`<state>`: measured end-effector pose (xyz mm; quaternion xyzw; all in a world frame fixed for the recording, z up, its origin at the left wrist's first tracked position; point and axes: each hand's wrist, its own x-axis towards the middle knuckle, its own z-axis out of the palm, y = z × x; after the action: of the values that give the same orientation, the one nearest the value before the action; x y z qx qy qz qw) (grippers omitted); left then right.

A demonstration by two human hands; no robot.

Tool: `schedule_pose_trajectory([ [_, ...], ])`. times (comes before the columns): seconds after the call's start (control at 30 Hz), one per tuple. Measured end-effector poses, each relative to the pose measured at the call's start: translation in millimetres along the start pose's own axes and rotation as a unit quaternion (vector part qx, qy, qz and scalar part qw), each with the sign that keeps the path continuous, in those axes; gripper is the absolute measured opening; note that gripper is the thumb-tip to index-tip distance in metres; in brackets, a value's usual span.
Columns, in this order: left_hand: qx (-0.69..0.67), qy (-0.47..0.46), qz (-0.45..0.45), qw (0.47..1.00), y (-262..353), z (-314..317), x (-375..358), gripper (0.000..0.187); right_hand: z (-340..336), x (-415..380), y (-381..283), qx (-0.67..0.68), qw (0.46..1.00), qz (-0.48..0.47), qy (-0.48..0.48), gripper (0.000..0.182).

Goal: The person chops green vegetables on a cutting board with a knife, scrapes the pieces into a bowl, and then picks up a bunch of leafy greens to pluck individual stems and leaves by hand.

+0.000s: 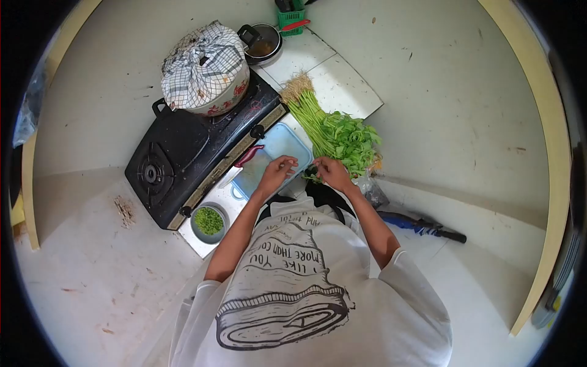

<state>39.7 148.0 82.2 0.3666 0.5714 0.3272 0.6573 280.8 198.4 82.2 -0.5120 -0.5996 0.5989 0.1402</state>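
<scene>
Shirt (391,312), white, printed in black, upside down to the viewer: "I LIKE YOU MORE THAN CO", remaining letters lost in folds; further small line beginning "And", only partly legible; line drawing below. Left hand (280,172), fingers curled, over pale blue tray (279,144); right hand (332,174), likewise curled, beside leafy greens (348,142), bundled, roots attached, lying right of tray. Hands apart; whether either grips anything cannot be told. Knife (249,156), red-handled, at tray's left edge. Bowl (194,235), grey, containing chopped greens (209,221), near black stove (183,131). Pot (231,99), red-patterned, cloth-covered, on stove.
</scene>
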Motion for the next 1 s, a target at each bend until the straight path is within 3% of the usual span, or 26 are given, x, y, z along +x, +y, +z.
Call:
schedule_pose_trajectory([
  [0.1, -0.025, 0.032, 0.004, 0.999, -16.6, 1.0, 28.2, 0.026, -15.1, 26.6, 12.7, -0.191, 0.957, -0.188, 0.112, 0.020],
  [0.2, -0.022, 0.049, 0.001, 0.999, -34.2, 8.7, 59.6, 0.027, -26.4, 59.9, 23.9, -0.264, 0.924, -0.210, 0.181, 0.017],
  [0.4, -0.050, 0.097, -0.030, 0.994, -49.9, 45.5, 121.2, 0.030, -30.7, 97.0, 22.8, -0.443, 0.862, -0.202, 0.140, 0.013],
  [0.7, -0.165, 0.178, -0.029, 0.970, -53.1, 70.6, 127.6, 0.032, -22.2, 113.0, 30.3, -0.472, 0.851, -0.184, 0.142, 0.015],
  [0.9, -0.191, 0.175, -0.041, 0.965, -49.3, 73.2, 125.8, 0.034, -24.0, 123.6, 19.9, -0.410, 0.908, -0.053, 0.072, 0.023],
  [1.0, -0.193, 0.161, -0.050, 0.967, -46.7, 72.8, 125.6, 0.037, -31.7, 125.2, 16.8, -0.340, 0.938, -0.033, 0.055, 0.027],
])
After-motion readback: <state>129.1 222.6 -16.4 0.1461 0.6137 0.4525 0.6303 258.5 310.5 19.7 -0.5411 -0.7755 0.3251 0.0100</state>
